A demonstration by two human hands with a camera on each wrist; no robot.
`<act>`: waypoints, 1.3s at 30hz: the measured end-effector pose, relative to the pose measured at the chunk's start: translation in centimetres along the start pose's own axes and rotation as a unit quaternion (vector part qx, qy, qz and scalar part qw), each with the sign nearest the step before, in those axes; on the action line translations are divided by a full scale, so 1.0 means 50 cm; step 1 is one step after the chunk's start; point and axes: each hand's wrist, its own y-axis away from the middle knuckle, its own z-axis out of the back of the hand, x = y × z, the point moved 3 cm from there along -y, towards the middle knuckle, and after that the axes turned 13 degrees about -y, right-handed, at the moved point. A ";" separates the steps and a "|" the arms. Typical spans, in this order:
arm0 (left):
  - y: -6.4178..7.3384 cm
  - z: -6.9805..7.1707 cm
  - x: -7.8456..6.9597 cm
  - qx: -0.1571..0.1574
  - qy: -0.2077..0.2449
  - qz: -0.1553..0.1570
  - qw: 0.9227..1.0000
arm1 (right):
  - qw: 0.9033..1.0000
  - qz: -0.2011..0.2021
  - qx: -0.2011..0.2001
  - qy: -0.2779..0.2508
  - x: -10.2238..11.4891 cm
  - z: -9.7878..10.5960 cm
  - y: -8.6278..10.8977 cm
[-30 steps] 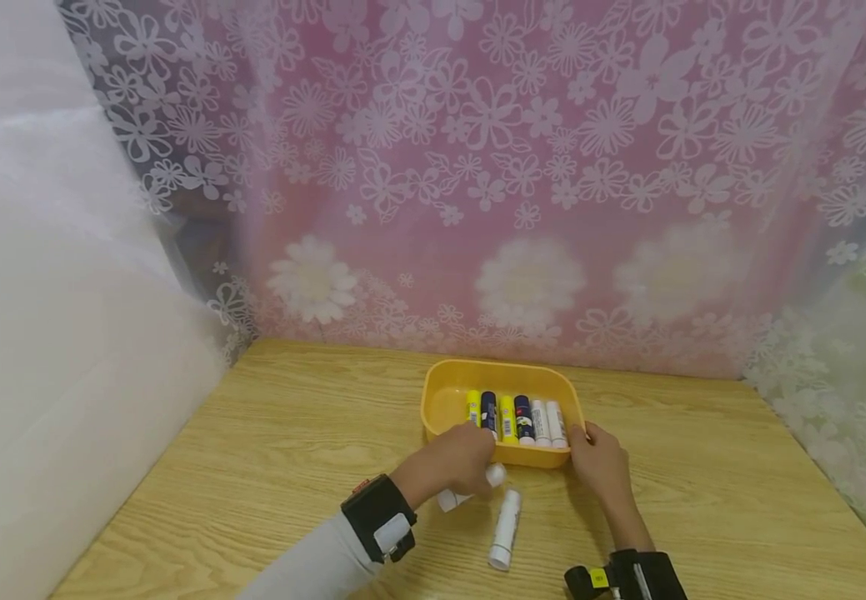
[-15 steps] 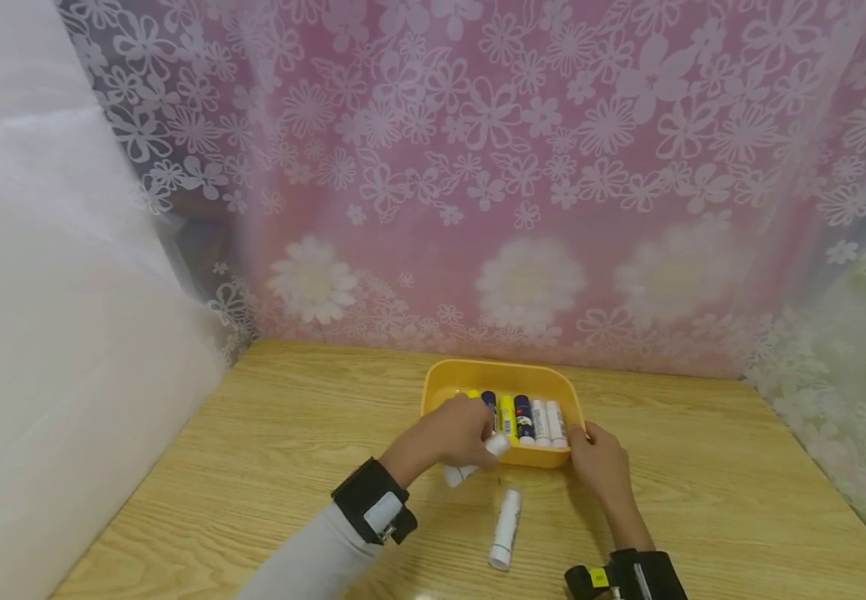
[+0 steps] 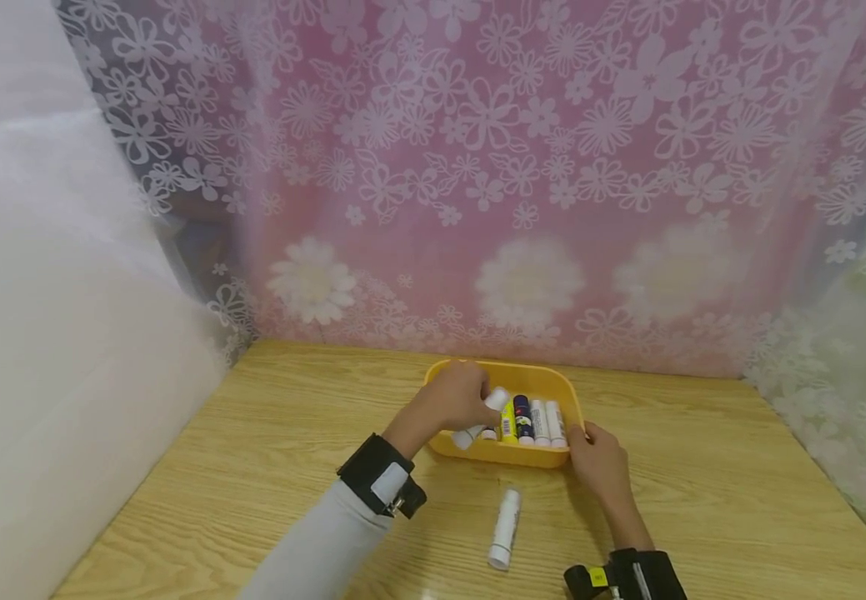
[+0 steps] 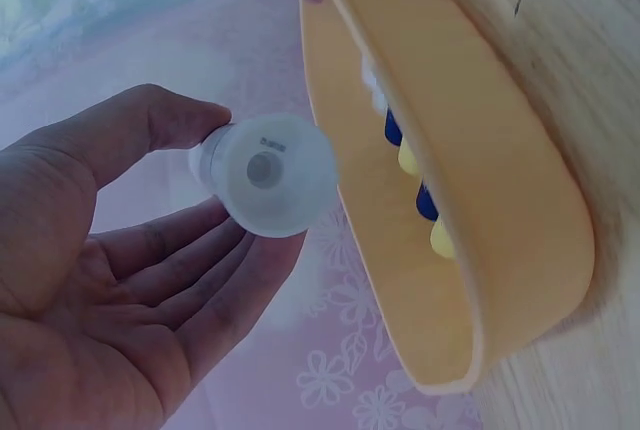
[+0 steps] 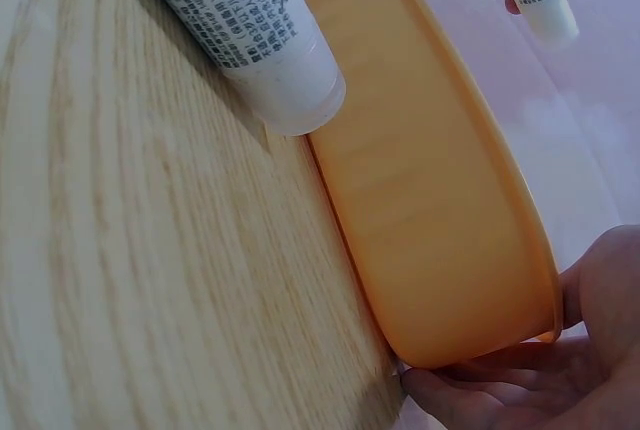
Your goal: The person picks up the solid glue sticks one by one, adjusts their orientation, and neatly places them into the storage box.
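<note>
My left hand pinches a white glue stick between thumb and fingers, over the left part of a yellow plastic box. The glue stick is tilted, one end toward the left wrist camera. In the box, a yellow glue stick, a dark blue glue stick and two white ones lie side by side; the hand partly hides others on the left. At the box's front right corner, my right hand grips the rim, thumb and fingers around the wall.
Another white glue stick lies on the wooden table in front of the box, printed with small dark text. Behind the table hangs a pink flowered curtain. A white sheet borders the left side.
My left hand has lifted the white glue stick from the table in front of the box, up and forward over it. The right hand and the box stay put.
</note>
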 end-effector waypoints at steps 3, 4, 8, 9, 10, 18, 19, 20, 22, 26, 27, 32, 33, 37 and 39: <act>-0.009 0.013 0.010 -0.018 0.019 0.016 1.000 | 1.000 0.002 0.000 0.002 0.001 -0.001 -0.002; -0.012 0.016 0.012 -0.022 0.025 0.020 0.999 | 1.000 0.002 0.000 0.002 0.001 -0.001 -0.003; -0.026 0.024 0.022 -0.031 0.033 0.032 0.998 | 1.000 0.004 -0.003 0.005 0.000 0.001 -0.004; -0.030 0.025 0.025 -0.031 0.033 0.038 0.998 | 1.000 0.004 -0.004 0.008 0.000 0.002 -0.004; -0.033 0.026 0.028 -0.032 0.033 0.044 0.998 | 1.000 0.004 -0.005 0.008 0.000 0.003 -0.004; -0.051 0.021 0.059 -0.045 0.083 0.133 0.987 | 1.000 0.000 -0.003 0.010 -0.003 -0.001 -0.002; -0.053 0.019 0.062 -0.048 0.087 0.138 0.985 | 1.000 -0.001 -0.004 0.010 -0.003 -0.001 -0.002; -0.056 0.015 0.065 -0.051 0.089 0.141 0.985 | 1.000 -0.002 -0.007 0.009 -0.004 -0.001 -0.002; -0.061 0.007 0.071 -0.057 0.093 0.143 0.984 | 1.000 -0.005 -0.008 0.006 -0.004 0.000 0.000; -0.071 -0.015 0.085 -0.070 0.091 0.145 0.983 | 1.000 -0.012 -0.002 0.002 -0.005 0.001 0.003; -0.074 -0.019 0.088 -0.073 0.093 0.147 0.982 | 1.000 -0.013 0.002 0.000 -0.004 0.001 0.004; -0.085 -0.038 0.094 -0.076 0.095 0.164 0.979 | 1.000 -0.018 0.010 -0.001 -0.003 -0.001 0.002; -0.087 -0.041 0.094 -0.075 0.098 0.166 0.978 | 1.000 -0.017 0.010 -0.001 -0.002 -0.001 0.001; -0.092 -0.053 0.095 -0.081 0.098 0.167 0.978 | 1.000 -0.019 0.017 0.002 0.002 -0.001 -0.004; -0.093 -0.060 0.098 -0.085 0.098 0.164 0.978 | 1.000 -0.020 0.020 0.002 0.003 -0.002 -0.006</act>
